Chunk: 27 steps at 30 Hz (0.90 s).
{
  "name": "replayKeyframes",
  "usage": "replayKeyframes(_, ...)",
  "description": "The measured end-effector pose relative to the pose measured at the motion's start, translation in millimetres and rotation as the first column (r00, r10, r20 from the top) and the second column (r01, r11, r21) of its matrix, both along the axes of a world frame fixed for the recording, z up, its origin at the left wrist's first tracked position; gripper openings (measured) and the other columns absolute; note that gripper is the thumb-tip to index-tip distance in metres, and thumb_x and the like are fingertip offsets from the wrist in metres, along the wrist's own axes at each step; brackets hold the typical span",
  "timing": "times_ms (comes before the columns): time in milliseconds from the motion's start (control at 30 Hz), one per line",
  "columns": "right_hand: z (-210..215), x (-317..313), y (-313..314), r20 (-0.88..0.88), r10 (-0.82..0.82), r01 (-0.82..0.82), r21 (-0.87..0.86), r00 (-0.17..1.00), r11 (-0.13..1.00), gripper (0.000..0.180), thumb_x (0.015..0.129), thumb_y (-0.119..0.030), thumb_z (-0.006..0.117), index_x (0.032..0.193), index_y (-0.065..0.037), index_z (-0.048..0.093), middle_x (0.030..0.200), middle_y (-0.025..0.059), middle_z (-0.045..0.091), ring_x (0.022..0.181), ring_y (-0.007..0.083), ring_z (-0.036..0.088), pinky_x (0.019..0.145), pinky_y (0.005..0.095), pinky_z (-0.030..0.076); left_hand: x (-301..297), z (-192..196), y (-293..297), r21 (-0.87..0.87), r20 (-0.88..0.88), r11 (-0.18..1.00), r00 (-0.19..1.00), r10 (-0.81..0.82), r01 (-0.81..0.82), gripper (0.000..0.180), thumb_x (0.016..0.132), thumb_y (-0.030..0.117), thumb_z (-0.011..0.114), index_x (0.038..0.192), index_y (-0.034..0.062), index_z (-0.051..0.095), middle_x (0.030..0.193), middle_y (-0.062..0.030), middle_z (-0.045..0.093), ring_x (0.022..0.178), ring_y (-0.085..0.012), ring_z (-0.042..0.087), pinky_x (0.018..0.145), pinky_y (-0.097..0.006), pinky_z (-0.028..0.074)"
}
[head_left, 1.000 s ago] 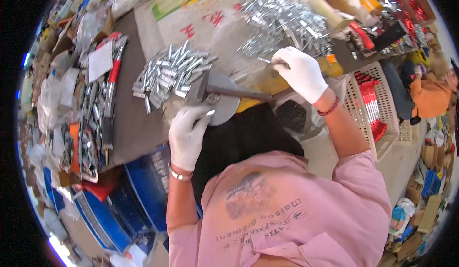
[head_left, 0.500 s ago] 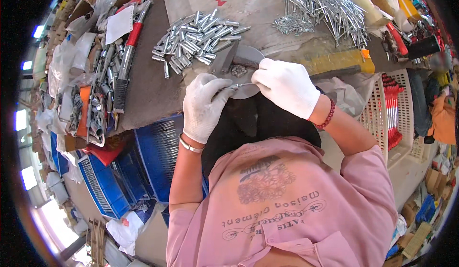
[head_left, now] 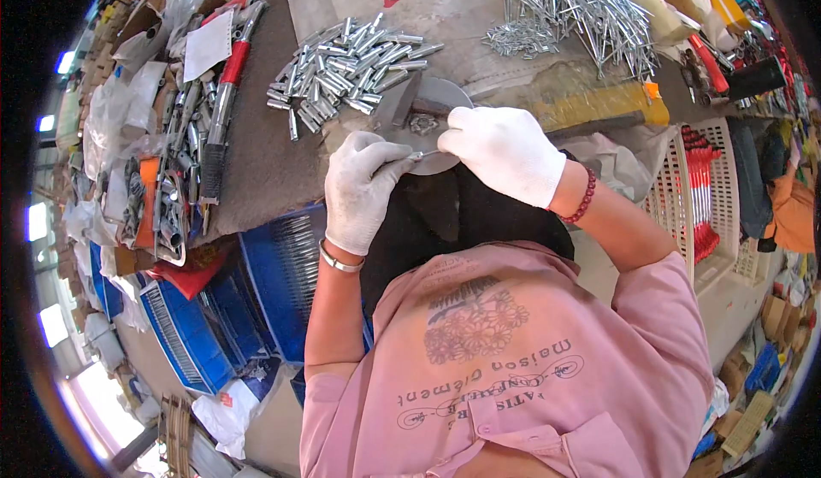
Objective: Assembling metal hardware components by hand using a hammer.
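My left hand [head_left: 363, 187] and my right hand [head_left: 506, 151], both in white gloves, meet over a round grey metal disc [head_left: 432, 110] at the bench edge. Between their fingertips they pinch a thin silver metal pin [head_left: 425, 155]. Just beyond the disc lies a heap of short silver metal tubes [head_left: 346, 72]. Farther back right is a big tangle of long silver pins [head_left: 573, 3]. A dark apron covers my lap under the hands.
Red-handled tools [head_left: 224, 93] and bagged parts crowd the bench's left side. Blue crates [head_left: 282, 281] holding metal rods stand below the bench. A white basket [head_left: 697, 213] with red-handled pieces is on the right. A yellow-edged block [head_left: 599, 106] lies by my right hand.
My right hand came back from the pile of long pins to the disc and joined the left hand. The view has shifted so the bench sits higher in the picture.
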State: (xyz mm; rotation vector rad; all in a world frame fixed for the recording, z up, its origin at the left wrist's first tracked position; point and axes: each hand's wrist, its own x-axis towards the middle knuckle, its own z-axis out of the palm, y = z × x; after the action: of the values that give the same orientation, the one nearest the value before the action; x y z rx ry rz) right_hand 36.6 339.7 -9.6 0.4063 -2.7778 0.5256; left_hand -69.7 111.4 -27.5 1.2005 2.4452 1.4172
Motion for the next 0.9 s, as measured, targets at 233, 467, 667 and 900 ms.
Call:
replayKeyframes(233,-0.1,0.8,-9.0,-0.066,-0.047,0.047,0.001,0.997,0.999,0.009,0.088,-0.013,0.066,0.096,-0.015,0.071,0.089,0.0066,0.059,0.082,0.0276,0.069,0.069,0.0411,0.057,2.3,8.0,0.0,-0.010,-0.069,1.000,0.998,0.004,-0.004,0.012,0.080,0.003,0.083,0.091,0.0061,0.079,0.088,-0.0117,0.069,0.085,-0.0305,0.068,0.076,-0.039,0.053)
replayKeyframes(467,-8.3,6.2,85.6,-0.091,-0.661,0.655,-0.093,0.744,0.750,0.005,0.090,-0.017,0.076,0.094,-0.016,0.078,0.093,0.0054,0.069,0.086,0.0297,0.072,0.074,0.0380,0.058,11.5,20.5,1.3,-0.033,-0.086,0.999,0.995,0.040,-0.043,0.011,0.081,0.005,0.085,0.090,0.0071,0.079,0.088,-0.0112,0.067,0.084,-0.0311,0.067,0.075,-0.040,0.052)
replayKeyframes(667,-23.3,-14.0,113.1,-0.195,-0.486,0.523,0.259,0.852,0.812,0.004,0.091,-0.019,0.075,0.091,-0.015,0.076,0.089,0.0047,0.065,0.083,0.0273,0.071,0.071,0.0399,0.058,11.3,16.0,1.3,-0.029,-0.128,0.999,0.991,0.042,-0.046,0.012,0.081,0.007,0.085,0.091,0.0078,0.078,0.088,-0.0109,0.067,0.085,-0.0318,0.067,0.075,-0.041,0.052)
replayKeyframes(900,-25.0,-32.0,116.1,-0.150,-0.488,0.503,0.416,0.860,0.757,0.003,0.091,-0.014,0.068,0.088,-0.014,0.069,0.087,0.0079,0.067,0.079,0.0293,0.074,0.069,0.0431,0.060,7.2,8.6,0.1,-0.037,-0.191,0.999,0.981,0.029,-0.037,0.013,0.080,0.006,0.084,0.091,0.0089,0.077,0.089,-0.0102,0.067,0.087,-0.0325,0.067,0.077,-0.042,0.053)
